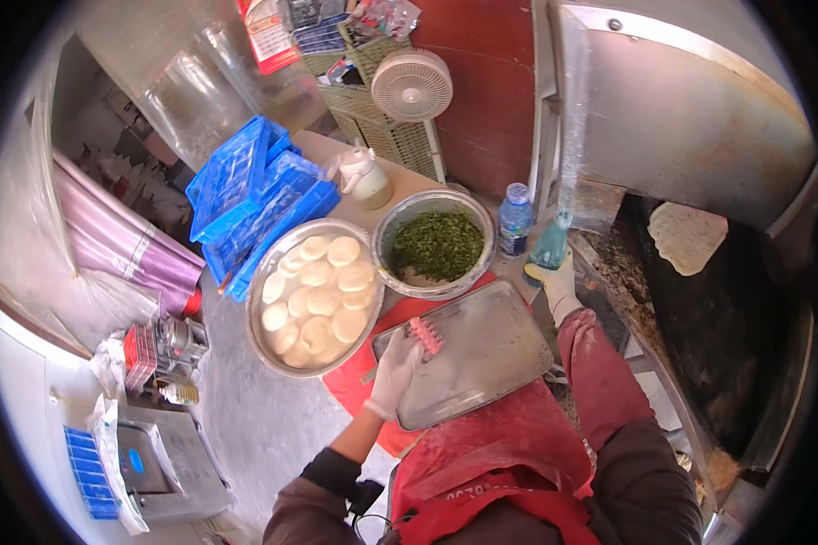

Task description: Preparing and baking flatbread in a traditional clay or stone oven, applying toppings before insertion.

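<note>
My left hand, in a thin pale glove, holds a pink spiked roller, seemingly a dough docker, over the left part of a metal baking tray. My right hand, also gloved, grips a teal, bottle-like object beyond the tray's upper right corner; its exact kind is unclear. Left of the tray, a round metal basin holds several pale dough discs. Chopped greens fill a metal bowl at the tray's far edge. A blue-labelled plastic bottle stands between bowl and right hand.
On the right, a flatbread lies on a dark griddle under a raised metal cover. Blue plastic crates are stacked beyond the basin. A lidded jug and a fan stand at the back.
</note>
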Motion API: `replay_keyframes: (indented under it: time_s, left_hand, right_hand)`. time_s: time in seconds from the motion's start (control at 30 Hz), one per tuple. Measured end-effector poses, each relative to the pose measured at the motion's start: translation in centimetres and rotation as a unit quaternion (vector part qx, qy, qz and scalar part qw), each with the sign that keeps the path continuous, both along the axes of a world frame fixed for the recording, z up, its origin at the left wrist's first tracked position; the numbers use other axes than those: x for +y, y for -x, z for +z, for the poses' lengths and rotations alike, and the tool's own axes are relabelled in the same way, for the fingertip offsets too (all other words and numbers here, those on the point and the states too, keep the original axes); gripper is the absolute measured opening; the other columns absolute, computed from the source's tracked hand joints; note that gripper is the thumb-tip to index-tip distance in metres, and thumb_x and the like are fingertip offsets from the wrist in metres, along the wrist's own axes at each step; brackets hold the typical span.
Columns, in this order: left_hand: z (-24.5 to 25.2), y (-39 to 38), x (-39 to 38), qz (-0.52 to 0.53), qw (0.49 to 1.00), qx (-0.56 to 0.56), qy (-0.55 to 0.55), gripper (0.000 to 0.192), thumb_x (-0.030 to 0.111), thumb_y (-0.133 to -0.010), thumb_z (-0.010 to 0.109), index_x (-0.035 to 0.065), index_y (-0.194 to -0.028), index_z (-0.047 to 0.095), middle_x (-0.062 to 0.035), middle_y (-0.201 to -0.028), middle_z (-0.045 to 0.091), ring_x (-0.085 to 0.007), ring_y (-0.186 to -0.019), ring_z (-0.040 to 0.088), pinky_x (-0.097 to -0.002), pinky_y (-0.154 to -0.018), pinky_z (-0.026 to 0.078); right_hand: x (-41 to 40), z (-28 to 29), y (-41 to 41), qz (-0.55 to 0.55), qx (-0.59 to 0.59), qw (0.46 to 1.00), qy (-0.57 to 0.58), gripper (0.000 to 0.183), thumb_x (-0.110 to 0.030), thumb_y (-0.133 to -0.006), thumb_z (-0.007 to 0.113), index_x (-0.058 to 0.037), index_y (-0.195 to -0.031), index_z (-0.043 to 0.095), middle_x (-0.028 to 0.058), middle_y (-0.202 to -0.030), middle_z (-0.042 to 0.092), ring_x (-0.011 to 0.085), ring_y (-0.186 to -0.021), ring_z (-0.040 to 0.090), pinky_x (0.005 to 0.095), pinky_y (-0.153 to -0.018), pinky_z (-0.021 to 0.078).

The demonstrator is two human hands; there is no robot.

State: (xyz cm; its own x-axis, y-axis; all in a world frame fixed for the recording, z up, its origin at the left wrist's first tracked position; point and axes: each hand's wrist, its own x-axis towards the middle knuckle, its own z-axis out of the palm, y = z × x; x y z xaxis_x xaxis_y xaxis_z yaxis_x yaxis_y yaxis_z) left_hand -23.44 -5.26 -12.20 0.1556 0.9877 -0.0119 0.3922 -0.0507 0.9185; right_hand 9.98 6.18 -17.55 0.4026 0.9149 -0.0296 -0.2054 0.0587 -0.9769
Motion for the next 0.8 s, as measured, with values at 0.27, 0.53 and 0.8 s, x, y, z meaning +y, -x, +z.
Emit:
replay_keyframes:
  time_s: [0.27,0.53,0.8]
  left_hand:
    - [-1.0,-4.5,12.5,0.208,0.735,-0.538,0.357,0.046,0.031,-0.093,0.051,-0.0066,-0.118,0.045,-0.0205,-0.133,0.043,-0.0294,-0.121,0.045,-0.0365,-0.091,0.052]
    - [-2.3,-3.5,13.1,0.181,0.787,-0.468,0.358,0.032,0.010,-0.088,0.048,-0.0022,-0.118,0.044,-0.0176,-0.122,0.053,-0.0318,-0.108,0.056,-0.0478,-0.094,0.048]
    - [4.8,-2.7,5.3,0.141,0.814,-0.487,0.283,0.026,0.007,-0.084,0.052,-0.0010,-0.109,0.048,-0.0156,-0.103,0.058,-0.0280,-0.095,0.062,-0.0369,-0.079,0.055]
  right_hand:
    - [-2.8,-1.6,-0.2,0.025,-0.117,0.992,0.047,0.073,-0.005,-0.072,0.072,-0.0047,-0.136,0.036,0.0098,-0.119,0.055,0.0179,-0.108,0.052,0.0297,-0.092,0.0421]
    - [-9.4,0.7,-1.4,0.130,-0.115,0.984,0.038,0.032,-0.007,-0.095,0.044,-0.0018,-0.125,0.051,0.0107,-0.112,0.061,0.0176,-0.103,0.058,0.0271,-0.091,0.0429]
    - [-11.7,7.6,2.7,0.168,-0.025,0.985,0.002,0.044,-0.031,-0.100,0.038,-0.0015,-0.133,0.044,0.0156,-0.123,0.054,0.0228,-0.113,0.053,0.0353,-0.099,0.0400]
